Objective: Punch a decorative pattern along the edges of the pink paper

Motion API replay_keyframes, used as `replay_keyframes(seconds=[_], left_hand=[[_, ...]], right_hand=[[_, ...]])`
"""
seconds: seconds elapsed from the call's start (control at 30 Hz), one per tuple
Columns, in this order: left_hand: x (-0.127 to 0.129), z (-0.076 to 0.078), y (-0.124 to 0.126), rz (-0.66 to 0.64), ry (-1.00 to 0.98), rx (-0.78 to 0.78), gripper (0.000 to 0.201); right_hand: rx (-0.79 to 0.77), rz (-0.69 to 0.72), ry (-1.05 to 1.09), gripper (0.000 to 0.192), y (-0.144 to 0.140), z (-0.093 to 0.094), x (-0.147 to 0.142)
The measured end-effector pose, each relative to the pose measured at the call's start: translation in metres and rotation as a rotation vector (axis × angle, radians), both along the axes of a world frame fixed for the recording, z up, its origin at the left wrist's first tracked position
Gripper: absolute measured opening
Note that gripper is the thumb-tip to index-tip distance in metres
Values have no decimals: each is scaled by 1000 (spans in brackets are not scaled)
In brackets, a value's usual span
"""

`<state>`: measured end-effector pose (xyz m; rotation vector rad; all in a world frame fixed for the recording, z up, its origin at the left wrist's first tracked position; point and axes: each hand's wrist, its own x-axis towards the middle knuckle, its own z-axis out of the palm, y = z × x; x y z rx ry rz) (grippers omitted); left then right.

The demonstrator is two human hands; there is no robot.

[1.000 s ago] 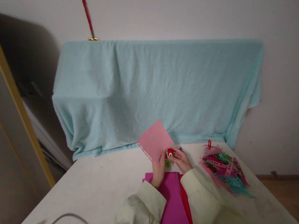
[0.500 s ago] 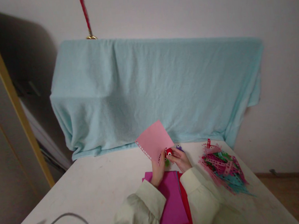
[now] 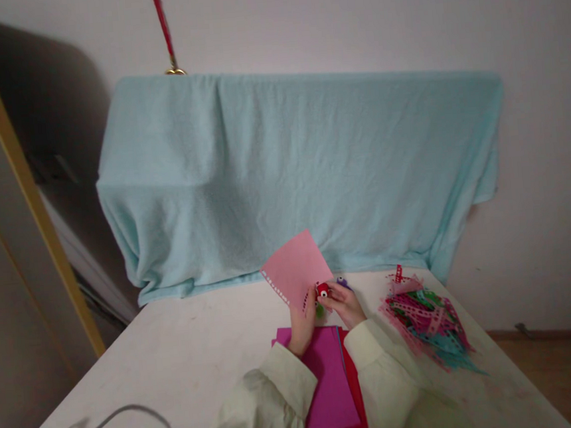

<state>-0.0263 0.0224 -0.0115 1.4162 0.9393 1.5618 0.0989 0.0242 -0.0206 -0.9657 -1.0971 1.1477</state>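
A sheet of pink paper [image 3: 294, 263] is held up at a tilt, with a row of small punched holes along its lower-left edge and more near my fingers. My left hand [image 3: 302, 326] is closed on its lower corner. My right hand [image 3: 345, 303] grips a small red hole punch [image 3: 323, 290] with an eye-like white dot, set at the paper's lower-right edge. Just behind my right hand sits a purple punch [image 3: 342, 281] of similar look. Something small and green [image 3: 318, 309] shows between my hands, partly hidden.
Magenta and red paper sheets [image 3: 324, 377] lie stacked under my forearms. To the right is a heap of colourful perforated paper strips [image 3: 429, 321]. A grey cable [image 3: 132, 408] loops over the table's [image 3: 178, 363] front left. A light-blue cloth [image 3: 301, 159] hangs behind.
Hardly anything differs. The pink paper has shifted very slightly to the right; both hands stay in place on the paper and the red hole punch.
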Motion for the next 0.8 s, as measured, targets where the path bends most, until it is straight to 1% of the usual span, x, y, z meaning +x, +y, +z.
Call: replay_keyframes(seconds=[0.1,0.17,0.33,0.53,0.8], left_hand=[[-1,-3,2,12,21,-11,35],[-1,-5,3,23,31,-22,36],[0,-5,4,26,30,-21,35],[1,-5,5,29,26,1,33],[0,-9,6,0,6,15,33]], right_hand=[[-41,18,-2,47,2,-3,1],[-56,27,-8,49,3,-5,2],[-21,20,-24,43,4,-8,4],[12,27,-39,36,3,-4,3],[21,13,-50,35,1,-1,3]])
